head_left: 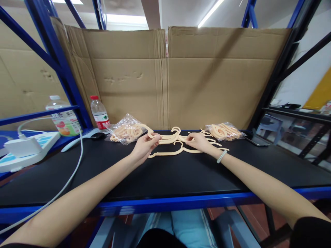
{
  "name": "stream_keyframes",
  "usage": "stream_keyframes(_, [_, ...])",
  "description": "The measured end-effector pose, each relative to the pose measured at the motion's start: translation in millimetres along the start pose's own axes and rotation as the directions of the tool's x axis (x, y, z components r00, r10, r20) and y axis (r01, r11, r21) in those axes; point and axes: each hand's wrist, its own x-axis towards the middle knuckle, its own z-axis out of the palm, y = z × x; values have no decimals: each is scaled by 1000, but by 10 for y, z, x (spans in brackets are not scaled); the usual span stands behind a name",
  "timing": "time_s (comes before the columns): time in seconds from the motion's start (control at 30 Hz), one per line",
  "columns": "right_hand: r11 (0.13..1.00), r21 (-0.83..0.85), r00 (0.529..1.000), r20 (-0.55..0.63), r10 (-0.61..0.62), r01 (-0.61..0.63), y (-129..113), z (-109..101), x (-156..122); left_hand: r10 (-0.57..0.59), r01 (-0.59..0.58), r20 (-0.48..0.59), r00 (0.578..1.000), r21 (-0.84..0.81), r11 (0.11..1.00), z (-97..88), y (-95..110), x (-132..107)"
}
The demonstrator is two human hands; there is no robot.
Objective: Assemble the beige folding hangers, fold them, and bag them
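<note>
Several beige clothes hangers lie grouped in the middle of the black tabletop. The nearest hanger [168,153] is flat on the table, its hook pointing away from me. My left hand [145,147] is closed, thumb and fingers pinching a beige hanger piece [150,131] with a curved end at the group's left side. On the right, my right hand [199,142] has its fingertips pinched together at the hangers' shoulders near the hooks [176,130]. Its fingers partly hide what they grip. The arms of more hangers stick out beyond that hand.
Clear bags of beige parts lie at the back left [126,131] and back right [224,131]. A red-capped water bottle [100,115], a power strip [31,155] and a white cable [80,151] are on the left. Cardboard [124,79] walls the back; a phone [258,141] lies right.
</note>
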Motion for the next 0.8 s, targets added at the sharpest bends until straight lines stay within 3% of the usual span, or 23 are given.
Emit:
stream_keyframes(0.2, [976,211,987,-158,-23,57,-110,-257,-49,-22,21,-59,998,-10,1000,-44,29,42])
stream_keyframes(0.47, [969,199,956,-279,-90,149,-150,-460,-98,16,-16,-44,999,3,1000,-75,49,40])
stream_keyframes(0.67, [956,242,960,-262,-98,164,-193,-413,-115,-157,164,113,981,-53,985,-35,78,-14])
stream_keyframes(0.8, [955,245,961,-259,-101,167,-223,-389,-127,-183,189,176,967,-16,982,-40,99,-31])
